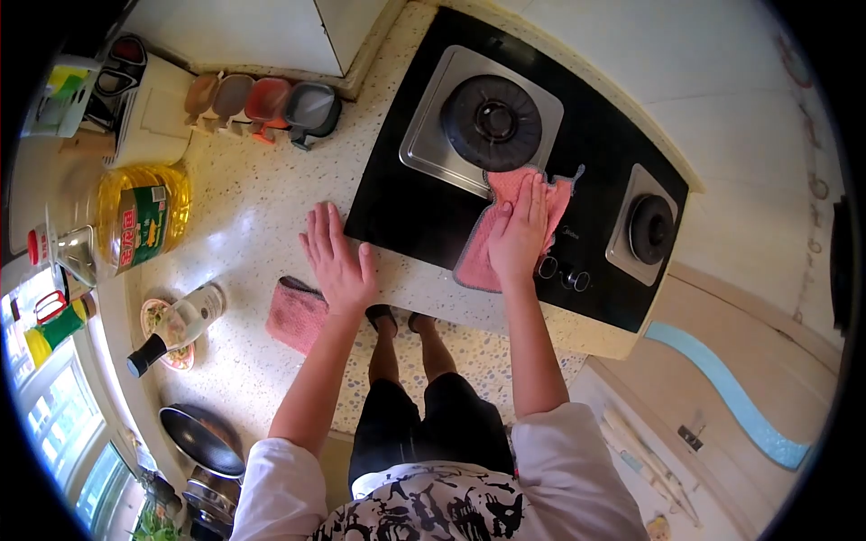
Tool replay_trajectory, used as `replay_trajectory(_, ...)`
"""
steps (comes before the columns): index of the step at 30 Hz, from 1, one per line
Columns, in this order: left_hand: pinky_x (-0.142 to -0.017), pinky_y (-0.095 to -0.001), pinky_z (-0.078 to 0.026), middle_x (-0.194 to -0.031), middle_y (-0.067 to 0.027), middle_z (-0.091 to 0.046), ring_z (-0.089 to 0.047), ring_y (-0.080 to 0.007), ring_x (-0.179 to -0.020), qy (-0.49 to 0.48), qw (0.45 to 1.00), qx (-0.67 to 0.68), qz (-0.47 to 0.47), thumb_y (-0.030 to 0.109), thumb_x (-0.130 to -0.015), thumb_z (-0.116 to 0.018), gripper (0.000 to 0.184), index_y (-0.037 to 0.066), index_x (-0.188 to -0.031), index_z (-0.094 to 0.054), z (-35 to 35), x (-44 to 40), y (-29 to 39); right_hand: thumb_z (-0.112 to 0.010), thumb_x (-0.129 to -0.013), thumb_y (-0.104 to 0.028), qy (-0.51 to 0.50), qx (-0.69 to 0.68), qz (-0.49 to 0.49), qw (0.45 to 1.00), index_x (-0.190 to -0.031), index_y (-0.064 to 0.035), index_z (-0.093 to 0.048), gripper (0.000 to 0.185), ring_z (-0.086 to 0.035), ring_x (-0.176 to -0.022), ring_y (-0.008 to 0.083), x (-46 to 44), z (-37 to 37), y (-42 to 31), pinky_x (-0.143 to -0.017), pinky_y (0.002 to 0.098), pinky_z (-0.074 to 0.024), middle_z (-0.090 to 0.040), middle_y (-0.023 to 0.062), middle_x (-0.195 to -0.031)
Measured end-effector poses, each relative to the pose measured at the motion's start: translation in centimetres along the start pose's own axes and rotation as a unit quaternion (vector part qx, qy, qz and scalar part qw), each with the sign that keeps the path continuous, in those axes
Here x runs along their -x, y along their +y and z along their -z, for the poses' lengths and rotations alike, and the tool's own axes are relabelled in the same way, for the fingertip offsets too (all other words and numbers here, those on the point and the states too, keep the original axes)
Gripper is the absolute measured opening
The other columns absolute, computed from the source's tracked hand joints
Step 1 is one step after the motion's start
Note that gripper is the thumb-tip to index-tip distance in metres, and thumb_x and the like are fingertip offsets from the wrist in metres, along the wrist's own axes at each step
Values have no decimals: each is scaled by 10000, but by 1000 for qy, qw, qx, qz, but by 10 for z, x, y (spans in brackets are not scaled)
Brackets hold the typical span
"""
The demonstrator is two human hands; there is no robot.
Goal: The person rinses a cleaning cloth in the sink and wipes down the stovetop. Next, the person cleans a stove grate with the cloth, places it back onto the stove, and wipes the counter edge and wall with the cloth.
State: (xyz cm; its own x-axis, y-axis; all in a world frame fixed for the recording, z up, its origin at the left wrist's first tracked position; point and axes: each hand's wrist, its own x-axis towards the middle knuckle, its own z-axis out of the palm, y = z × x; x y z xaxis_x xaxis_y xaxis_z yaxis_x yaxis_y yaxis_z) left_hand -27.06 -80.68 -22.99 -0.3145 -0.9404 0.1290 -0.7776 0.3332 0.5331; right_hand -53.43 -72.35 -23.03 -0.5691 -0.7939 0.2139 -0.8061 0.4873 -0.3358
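My right hand lies pressed on a pink cleaning cloth, fingers together and the thumb off to the side. This cloth spreads over the front of the black gas stove, just below the large burner and left of the control knobs; its lower edge reaches the front rim. My left hand rests flat and open on the speckled countertop, near the stove's left corner, holding nothing. Close by on the left is a second, folded pink cloth, apart from the hand.
A smaller burner sits at the stove's right. Several seasoning boxes line the back wall. Along the left stand a large oil bottle, a clear bottle with a black cap, a knife holder and a black pan.
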Motion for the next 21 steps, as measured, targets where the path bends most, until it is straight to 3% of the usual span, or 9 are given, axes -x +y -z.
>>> replay_trajectory(5,-1240,-581,-125,-1622,-217,-318,-248,-411,-1526,1,1000,3,-2,451,-1003,-420,723,16,-1573,-323,-1,-1,0,-533,-956,-121,-12,7,-7,1000,-1496,56,-419,579,-364,-1475,410,29,4,-11,-1229,489,-271,-416,248,-1565)
replay_trajectory(12,-1231,-593,-133,-1623,-221,-317,-254,-412,-1524,-1,1000,-7,-5,452,-998,-431,722,12,-1564,-343,-2,0,-2,-570,-922,-115,-114,4,57,992,-1490,20,-451,596,-328,-1509,367,38,1,-49,-1250,497,-224,-401,188,-1598)
replay_trajectory(19,-1233,-589,-138,-1603,-225,-351,-273,-403,-1519,5,1000,-12,-8,383,-988,-433,693,8,-1564,-339,0,-2,1,-571,-954,-222,-111,-68,190,973,-1502,13,-446,609,-375,-1489,319,-1,-32,-106,-1249,488,-238,-436,160,-1581)
replay_trajectory(21,-1233,-589,-136,-1600,-228,-354,-275,-404,-1517,5,1000,-15,-11,383,-988,-435,692,10,-1564,-340,0,-2,1,-569,-961,-225,-117,-72,176,975,-1496,14,-453,598,-384,-1483,322,0,-25,-99,-1244,490,-249,-448,159,-1573)
